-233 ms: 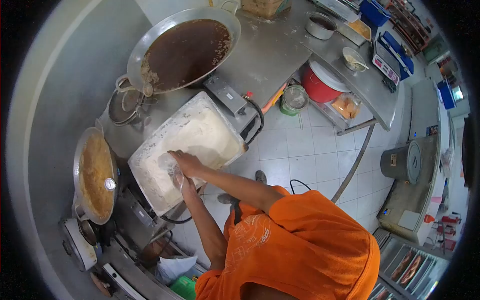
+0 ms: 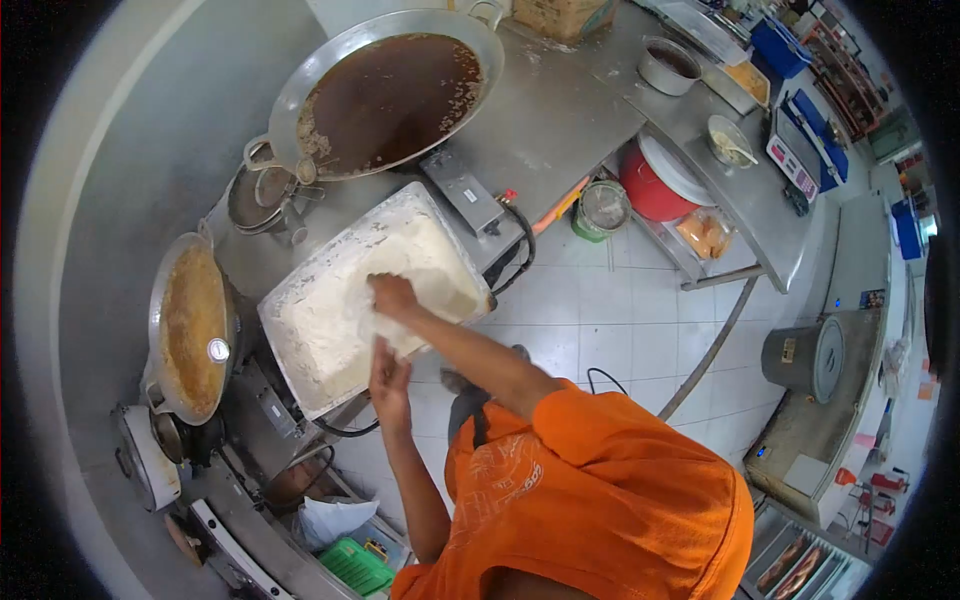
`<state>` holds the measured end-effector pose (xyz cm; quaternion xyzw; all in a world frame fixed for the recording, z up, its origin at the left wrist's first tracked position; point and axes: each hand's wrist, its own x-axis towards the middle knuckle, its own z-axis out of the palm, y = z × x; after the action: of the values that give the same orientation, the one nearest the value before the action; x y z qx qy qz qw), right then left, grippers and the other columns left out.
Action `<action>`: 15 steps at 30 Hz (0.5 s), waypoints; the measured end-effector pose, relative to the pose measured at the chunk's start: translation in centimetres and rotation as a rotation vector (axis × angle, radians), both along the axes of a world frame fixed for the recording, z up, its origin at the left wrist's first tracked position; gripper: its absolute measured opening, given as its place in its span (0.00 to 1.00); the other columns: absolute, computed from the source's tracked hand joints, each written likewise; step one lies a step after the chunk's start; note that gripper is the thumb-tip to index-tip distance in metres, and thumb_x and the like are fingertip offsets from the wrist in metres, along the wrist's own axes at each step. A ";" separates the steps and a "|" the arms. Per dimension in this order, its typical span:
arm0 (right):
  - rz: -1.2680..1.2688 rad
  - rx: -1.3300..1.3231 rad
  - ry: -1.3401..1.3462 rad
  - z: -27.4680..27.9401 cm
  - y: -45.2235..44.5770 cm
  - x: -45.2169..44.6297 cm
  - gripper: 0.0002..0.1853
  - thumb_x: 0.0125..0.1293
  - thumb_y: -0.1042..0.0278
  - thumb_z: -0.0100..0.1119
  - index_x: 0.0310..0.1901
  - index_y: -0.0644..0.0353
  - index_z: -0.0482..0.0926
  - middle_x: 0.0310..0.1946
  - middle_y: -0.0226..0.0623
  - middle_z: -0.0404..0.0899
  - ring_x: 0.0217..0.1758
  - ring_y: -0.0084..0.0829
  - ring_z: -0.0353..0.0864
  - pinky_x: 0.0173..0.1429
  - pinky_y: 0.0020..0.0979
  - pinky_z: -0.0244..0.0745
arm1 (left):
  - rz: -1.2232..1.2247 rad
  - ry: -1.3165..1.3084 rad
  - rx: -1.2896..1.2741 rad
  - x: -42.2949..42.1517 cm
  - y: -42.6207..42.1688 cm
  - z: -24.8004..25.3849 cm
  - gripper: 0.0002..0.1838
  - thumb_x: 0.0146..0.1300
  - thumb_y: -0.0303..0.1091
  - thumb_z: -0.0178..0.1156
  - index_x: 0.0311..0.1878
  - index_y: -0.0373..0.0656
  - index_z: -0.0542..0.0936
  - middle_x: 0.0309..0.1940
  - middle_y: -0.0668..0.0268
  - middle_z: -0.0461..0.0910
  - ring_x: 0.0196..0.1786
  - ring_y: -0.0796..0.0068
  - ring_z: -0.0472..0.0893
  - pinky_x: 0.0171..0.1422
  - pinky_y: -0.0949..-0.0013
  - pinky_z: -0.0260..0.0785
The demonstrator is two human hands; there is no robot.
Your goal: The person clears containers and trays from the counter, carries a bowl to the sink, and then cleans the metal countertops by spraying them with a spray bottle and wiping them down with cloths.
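Observation:
A rectangular tray (image 2: 275,335) of pale powder lies below my hands, its inner sides dusted white. Over the middle of the powder, my right hand (image 2: 393,296) has its fingers closed on thin clear plastic (image 2: 372,322), which hangs below the fingers and blurs into the powder. My left hand (image 2: 390,385) is nearer my body, by the tray's near edge, its fingers apart and holding nothing. A small gap separates the two hands.
A wide pan of dark liquid (image 2: 390,100) stands beyond the tray. To the left is a pan of golden-brown contents (image 2: 190,330) with a round gauge (image 2: 218,350). Strainers (image 2: 258,195) sit between them. A burner box (image 2: 460,190) adjoins the tray.
My hands have come apart. The left has drawn back toward my body and opened; the right has moved slightly right and away with the plastic. The whole view has shifted a little.

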<state>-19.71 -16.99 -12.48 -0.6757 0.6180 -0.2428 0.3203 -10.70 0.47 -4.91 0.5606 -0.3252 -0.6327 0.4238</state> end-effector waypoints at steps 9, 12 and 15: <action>0.321 0.109 -0.136 3.1 1.5 -3.8 0.34 0.48 0.70 0.67 0.62 0.58 0.73 0.55 0.53 0.76 0.63 0.48 0.73 0.64 0.44 0.70 | -0.301 -0.779 -0.173 9.4 -9.8 -8.0 0.45 0.54 0.34 0.72 0.74 0.42 0.61 0.73 0.53 0.62 0.75 0.55 0.61 0.76 0.60 0.55; -0.165 -0.238 -0.055 4.5 2.5 -8.3 0.31 0.53 0.65 0.65 0.62 0.55 0.72 0.65 0.50 0.67 0.71 0.47 0.63 0.71 0.49 0.59 | -0.275 -0.994 -0.335 12.9 -7.5 -1.8 0.55 0.43 0.41 0.80 0.73 0.40 0.61 0.70 0.45 0.63 0.75 0.47 0.58 0.76 0.50 0.53; -0.445 -0.058 0.084 4.0 2.3 -12.1 0.38 0.55 0.66 0.66 0.67 0.60 0.62 0.60 0.55 0.68 0.65 0.54 0.68 0.64 0.48 0.67 | 0.075 -1.481 -0.366 22.0 -6.3 -4.4 0.43 0.53 0.42 0.74 0.69 0.34 0.65 0.65 0.43 0.68 0.68 0.46 0.67 0.70 0.51 0.61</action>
<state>-31.83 -14.68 -8.49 -0.5412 0.7574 -0.2965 0.2132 11.27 -5.82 -9.31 0.7699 -0.6050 -0.0129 0.2025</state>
